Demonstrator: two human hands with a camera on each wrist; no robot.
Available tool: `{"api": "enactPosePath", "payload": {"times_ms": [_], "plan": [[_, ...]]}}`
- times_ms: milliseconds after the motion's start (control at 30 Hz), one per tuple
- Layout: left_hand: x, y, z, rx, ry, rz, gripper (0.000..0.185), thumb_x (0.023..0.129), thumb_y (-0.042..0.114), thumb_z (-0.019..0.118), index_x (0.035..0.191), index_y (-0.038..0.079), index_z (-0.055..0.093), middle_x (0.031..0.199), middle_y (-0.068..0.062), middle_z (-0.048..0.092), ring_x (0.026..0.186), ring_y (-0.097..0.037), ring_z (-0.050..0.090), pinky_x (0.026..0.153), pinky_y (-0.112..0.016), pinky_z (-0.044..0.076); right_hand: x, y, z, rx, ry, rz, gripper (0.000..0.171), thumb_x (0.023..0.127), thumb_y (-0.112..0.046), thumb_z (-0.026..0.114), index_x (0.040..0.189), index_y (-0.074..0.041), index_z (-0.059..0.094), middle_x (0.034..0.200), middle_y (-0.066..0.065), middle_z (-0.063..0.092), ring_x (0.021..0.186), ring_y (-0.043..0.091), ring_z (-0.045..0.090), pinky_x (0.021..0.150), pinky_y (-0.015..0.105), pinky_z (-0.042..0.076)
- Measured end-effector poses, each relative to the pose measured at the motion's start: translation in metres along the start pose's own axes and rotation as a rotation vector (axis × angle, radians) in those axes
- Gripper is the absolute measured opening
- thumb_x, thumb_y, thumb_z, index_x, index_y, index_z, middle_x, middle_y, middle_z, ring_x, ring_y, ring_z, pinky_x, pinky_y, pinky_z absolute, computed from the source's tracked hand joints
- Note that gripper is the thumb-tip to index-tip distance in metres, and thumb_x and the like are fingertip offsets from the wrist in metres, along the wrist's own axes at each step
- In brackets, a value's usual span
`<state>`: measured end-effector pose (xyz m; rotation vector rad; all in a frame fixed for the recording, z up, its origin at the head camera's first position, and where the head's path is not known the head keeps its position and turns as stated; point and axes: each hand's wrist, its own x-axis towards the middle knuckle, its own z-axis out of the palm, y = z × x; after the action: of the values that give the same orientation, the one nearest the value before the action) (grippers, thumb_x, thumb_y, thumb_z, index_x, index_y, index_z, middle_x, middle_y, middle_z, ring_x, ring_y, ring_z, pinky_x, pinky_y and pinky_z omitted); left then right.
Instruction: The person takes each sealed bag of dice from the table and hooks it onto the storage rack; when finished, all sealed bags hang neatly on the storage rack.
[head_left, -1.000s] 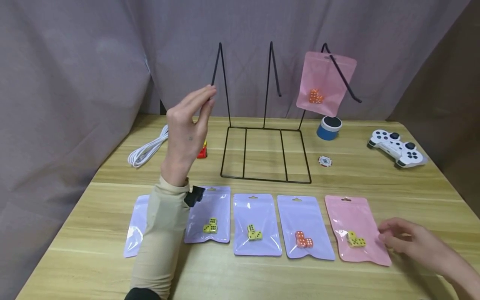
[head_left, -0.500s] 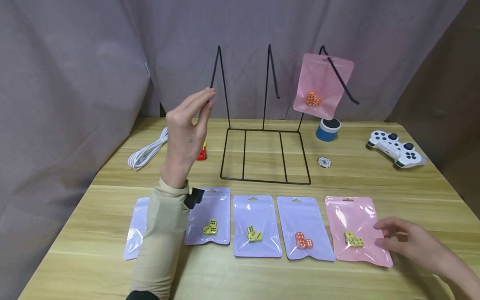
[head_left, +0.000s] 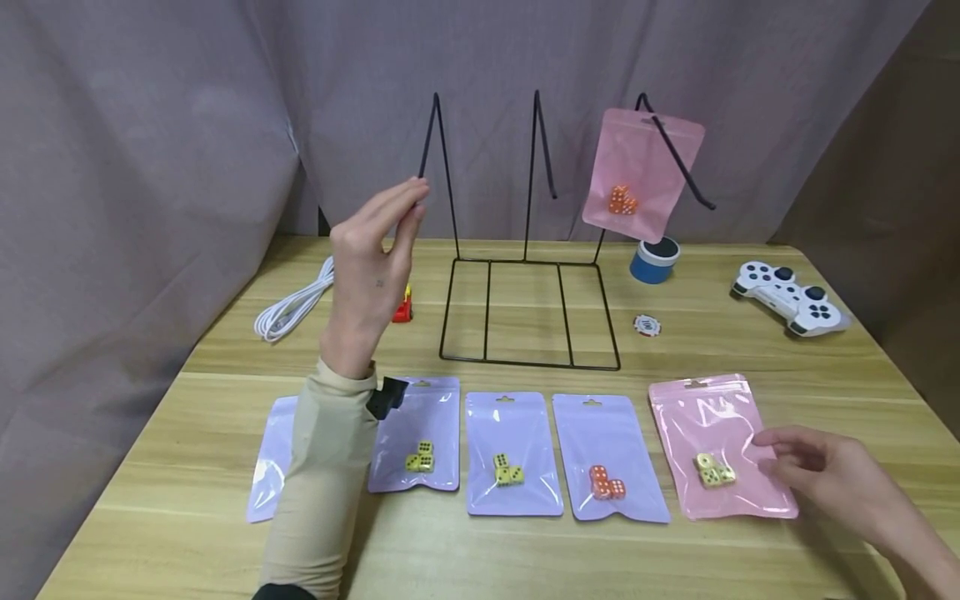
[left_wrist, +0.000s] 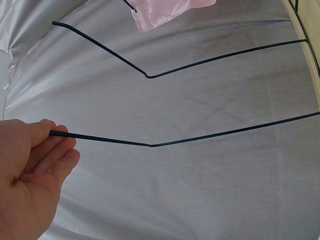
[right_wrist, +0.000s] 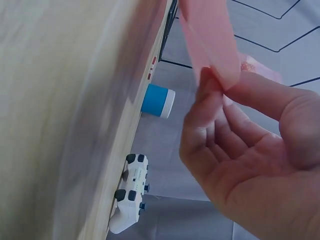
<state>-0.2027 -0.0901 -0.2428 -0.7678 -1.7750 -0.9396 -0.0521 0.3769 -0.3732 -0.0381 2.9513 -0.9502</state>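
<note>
My left hand (head_left: pixel 372 267) is raised and pinches the front tip of the left hook on a black wire rack (head_left: pixel 530 363); the left wrist view shows thumb and fingers around that hook (left_wrist: pixel 105 139). At the right, my right hand (head_left: pixel 832 479) pinches the right edge of a pink zip pouch (head_left: pixel 723 425) with yellow dice in it. In the right wrist view, the pouch (right_wrist: pixel 212 40) stands up from the fingertips, off the tabletop. Another pink pouch (head_left: pixel 645 162) with orange dice hangs on the rack's right hook. The middle hook (head_left: pixel 546 150) carries nothing.
Several lilac pouches (head_left: pixel 514 433) lie in a row, the leftmost partly behind the left forearm. Behind them are a white cable (head_left: pixel 292 304), a red object (head_left: pixel 402 310), a poker chip (head_left: pixel 647 325), a blue-and-white cylinder (head_left: pixel 654 262) and a white game controller (head_left: pixel 789 300).
My right hand has taken the pink pouch by its right edge and raised it a little, turning it slightly. My left hand stays at the hook tip. The view has shifted a little.
</note>
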Motion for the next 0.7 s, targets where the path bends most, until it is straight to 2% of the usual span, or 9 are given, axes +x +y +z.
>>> {"api": "enactPosePath", "payload": {"times_ms": [133, 200, 300, 433, 533, 700], "plan": [[0.000, 0.000, 0.000, 0.005, -0.001, 0.000, 0.019, 0.092, 0.000, 0.059, 0.106, -0.009, 0.067, 0.108, -0.020, 0.066, 0.108, -0.023, 0.061, 0.092, -0.027, 0.049, 0.001, -0.003, 0.000, -0.018, 0.062, -0.006, 0.022, 0.082, -0.004, 0.072, 0.104, -0.001, 0.068, 0.100, 0.020, 0.067, 0.071, -0.005, 0.054, 0.053, 0.016, 0.047], [0.000, 0.000, 0.000, 0.008, -0.003, 0.000, 0.019, 0.092, 0.000, 0.059, 0.107, -0.009, 0.067, 0.109, -0.020, 0.066, 0.108, -0.023, 0.061, 0.092, -0.027, 0.049, 0.001, -0.005, 0.000, -0.023, 0.094, -0.007, 0.022, 0.082, -0.005, 0.073, 0.103, -0.002, 0.069, 0.098, 0.016, 0.068, 0.071, -0.006, 0.055, 0.054, 0.015, 0.047], [0.001, 0.001, 0.001, 0.013, -0.004, 0.001, 0.019, 0.091, -0.001, 0.060, 0.107, -0.009, 0.067, 0.109, -0.020, 0.066, 0.108, -0.023, 0.061, 0.092, -0.026, 0.049, 0.002, -0.007, 0.000, -0.004, 0.139, -0.029, 0.021, 0.082, -0.007, 0.074, 0.102, -0.002, 0.070, 0.093, -0.003, 0.070, 0.071, -0.006, 0.055, 0.054, 0.013, 0.047], [0.001, 0.002, 0.002, 0.012, 0.001, 0.006, 0.018, 0.090, -0.002, 0.061, 0.106, -0.009, 0.067, 0.108, -0.021, 0.066, 0.107, -0.024, 0.062, 0.092, -0.026, 0.050, 0.003, -0.010, -0.002, 0.042, 0.186, -0.065, 0.020, 0.082, -0.008, 0.075, 0.100, -0.002, 0.070, 0.090, -0.026, 0.063, 0.072, -0.007, 0.057, 0.055, 0.011, 0.046], [0.001, 0.003, 0.003, 0.008, 0.006, 0.012, 0.018, 0.089, -0.002, 0.062, 0.105, -0.009, 0.068, 0.108, -0.021, 0.066, 0.106, -0.024, 0.062, 0.091, -0.026, 0.050, 0.003, -0.013, -0.004, 0.081, 0.211, -0.077, 0.021, 0.081, -0.007, 0.075, 0.100, 0.000, 0.069, 0.088, -0.025, 0.064, 0.074, -0.008, 0.058, 0.056, 0.010, 0.047], [0.001, 0.005, 0.003, 0.015, 0.003, 0.014, 0.018, 0.089, -0.003, 0.062, 0.105, -0.009, 0.068, 0.108, -0.021, 0.066, 0.105, -0.024, 0.062, 0.091, -0.025, 0.050, 0.003, -0.021, -0.008, 0.096, 0.247, -0.032, 0.026, 0.083, -0.013, 0.075, 0.104, 0.001, 0.068, 0.084, -0.023, 0.065, 0.073, -0.011, 0.057, 0.055, 0.010, 0.047]]}}
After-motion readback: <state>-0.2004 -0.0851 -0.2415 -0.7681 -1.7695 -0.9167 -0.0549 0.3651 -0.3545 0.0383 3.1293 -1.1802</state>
